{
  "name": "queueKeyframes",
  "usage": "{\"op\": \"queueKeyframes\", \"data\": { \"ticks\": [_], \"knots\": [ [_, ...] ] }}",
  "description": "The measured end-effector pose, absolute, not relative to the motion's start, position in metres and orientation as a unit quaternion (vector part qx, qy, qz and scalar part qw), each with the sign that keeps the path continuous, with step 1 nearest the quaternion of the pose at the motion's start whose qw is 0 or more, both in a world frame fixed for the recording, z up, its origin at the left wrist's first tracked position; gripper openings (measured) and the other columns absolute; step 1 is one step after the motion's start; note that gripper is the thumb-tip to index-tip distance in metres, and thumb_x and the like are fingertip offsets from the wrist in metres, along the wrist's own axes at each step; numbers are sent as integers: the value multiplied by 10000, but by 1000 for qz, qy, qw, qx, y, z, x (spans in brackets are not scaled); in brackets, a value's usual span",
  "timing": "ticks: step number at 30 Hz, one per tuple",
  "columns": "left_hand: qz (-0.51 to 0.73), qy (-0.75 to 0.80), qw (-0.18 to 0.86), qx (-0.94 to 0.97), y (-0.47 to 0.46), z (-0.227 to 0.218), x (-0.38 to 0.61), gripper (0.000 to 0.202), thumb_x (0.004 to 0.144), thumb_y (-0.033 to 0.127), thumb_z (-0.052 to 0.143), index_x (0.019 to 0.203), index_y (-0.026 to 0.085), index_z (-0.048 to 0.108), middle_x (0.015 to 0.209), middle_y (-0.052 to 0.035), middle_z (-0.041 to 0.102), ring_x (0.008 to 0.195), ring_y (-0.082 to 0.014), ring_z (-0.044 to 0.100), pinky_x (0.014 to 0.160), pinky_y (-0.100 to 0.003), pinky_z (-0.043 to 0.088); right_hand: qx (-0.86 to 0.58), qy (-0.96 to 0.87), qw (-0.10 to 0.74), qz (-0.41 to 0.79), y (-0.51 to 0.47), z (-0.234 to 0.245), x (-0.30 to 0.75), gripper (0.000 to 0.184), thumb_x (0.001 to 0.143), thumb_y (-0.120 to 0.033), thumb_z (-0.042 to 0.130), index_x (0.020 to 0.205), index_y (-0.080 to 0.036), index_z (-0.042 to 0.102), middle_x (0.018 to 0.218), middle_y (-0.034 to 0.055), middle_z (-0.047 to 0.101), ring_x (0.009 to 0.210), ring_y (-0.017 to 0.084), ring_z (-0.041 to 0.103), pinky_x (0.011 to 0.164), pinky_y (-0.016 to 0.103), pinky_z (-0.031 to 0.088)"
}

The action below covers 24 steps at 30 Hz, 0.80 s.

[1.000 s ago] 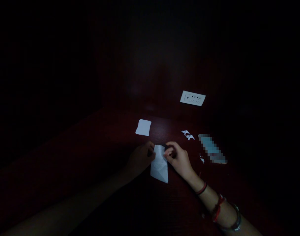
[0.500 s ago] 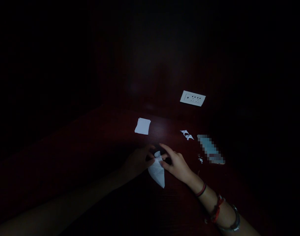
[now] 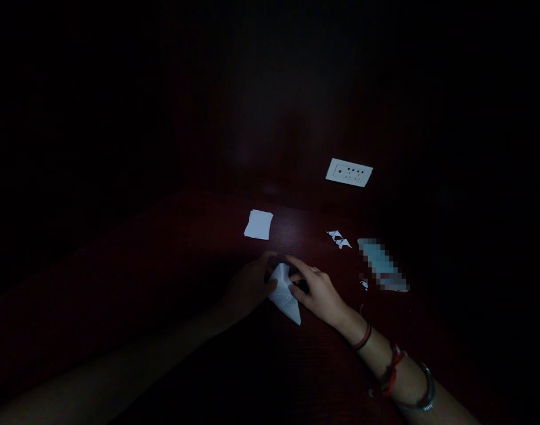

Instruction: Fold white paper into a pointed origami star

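Observation:
A folded sheet of printed paper (image 3: 286, 300) is held between my two hands, its pointed lower end toward me. My left hand (image 3: 251, 282), dim in the shadow, grips the paper's left edge with the thumb on top. From the right, my right hand (image 3: 319, 294) pinches the opposite edge, thumb on the paper and index finger arched over its far end. The fingers underneath are partly hidden. Bracelets circle my right wrist and forearm.
Beyond my hands lies a small stack of white paper (image 3: 258, 225) on the dark red table (image 3: 199, 236). To the right are small folded white paper pieces (image 3: 340, 239), a phone (image 3: 383, 264) with a blurred screen, and tiny scraps (image 3: 364, 284). A power socket (image 3: 349, 172) is on the wall.
The paper's far end, curled up before, now lies flatter and wider between my fingers. Its near tip has shifted slightly right and away from me. Both hands still hold it.

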<state>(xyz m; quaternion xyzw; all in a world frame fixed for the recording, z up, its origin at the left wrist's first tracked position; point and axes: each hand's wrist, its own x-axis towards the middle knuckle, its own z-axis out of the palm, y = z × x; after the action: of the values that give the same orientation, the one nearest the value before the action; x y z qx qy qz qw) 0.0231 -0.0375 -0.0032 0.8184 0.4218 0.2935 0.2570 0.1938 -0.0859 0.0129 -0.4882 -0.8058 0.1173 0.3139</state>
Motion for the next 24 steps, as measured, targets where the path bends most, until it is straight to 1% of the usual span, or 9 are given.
{"op": "queueKeyframes", "data": {
  "ticks": [2,7,10,14,17,21,24],
  "knots": [
    [295,420,256,819,-37,-6,23,511,700,241,487,1173,208,298,873,-15,574,761,-159,562,631,-261,428,-472,-817,306,125,-87,13,193,584,694,-77,474,1234,-220,305,855,5,615,833,139,538,814,310,385],
    [298,419,248,821,-35,-10,21,522,702,227,470,1189,213,282,930,-27,556,820,-169,549,670,-275,430,-451,-823,309,153,-89,14,193,607,689,-36,418,1251,-217,277,959,32,587,887,140,519,787,285,417],
    [298,413,245,825,-35,-11,20,529,706,226,452,1202,210,270,926,-28,556,823,-171,544,670,-278,431,-449,-821,310,170,-89,13,194,615,686,-45,419,1259,-206,267,1005,46,554,881,136,512,784,273,419],
    [302,412,239,826,-36,-11,21,527,694,203,450,1195,211,288,949,-33,548,848,-177,530,690,-288,425,-474,-796,323,194,-83,9,192,658,680,-112,487,1274,-202,219,910,17,576,712,108,513,704,247,438],
    [301,408,236,829,-36,-9,23,520,694,198,445,1191,205,293,968,-39,543,869,-179,522,710,-293,418,-500,-769,343,199,-77,7,190,626,692,-134,486,1262,-208,236,810,-16,592,628,89,501,652,226,440],
    [292,411,237,830,-36,-9,23,508,701,199,434,1189,194,293,959,-41,551,861,-177,527,710,-296,416,-491,-777,345,192,-74,7,188,597,693,-126,484,1245,-206,272,760,-30,602,624,88,510,659,224,439],
    [295,408,233,832,-35,-11,22,507,709,217,440,1193,197,292,990,-43,542,881,-179,521,716,-297,416,-480,-792,333,178,-76,7,191,598,705,-138,485,1255,-205,258,771,-26,608,662,98,523,690,235,435]
  ]
}}
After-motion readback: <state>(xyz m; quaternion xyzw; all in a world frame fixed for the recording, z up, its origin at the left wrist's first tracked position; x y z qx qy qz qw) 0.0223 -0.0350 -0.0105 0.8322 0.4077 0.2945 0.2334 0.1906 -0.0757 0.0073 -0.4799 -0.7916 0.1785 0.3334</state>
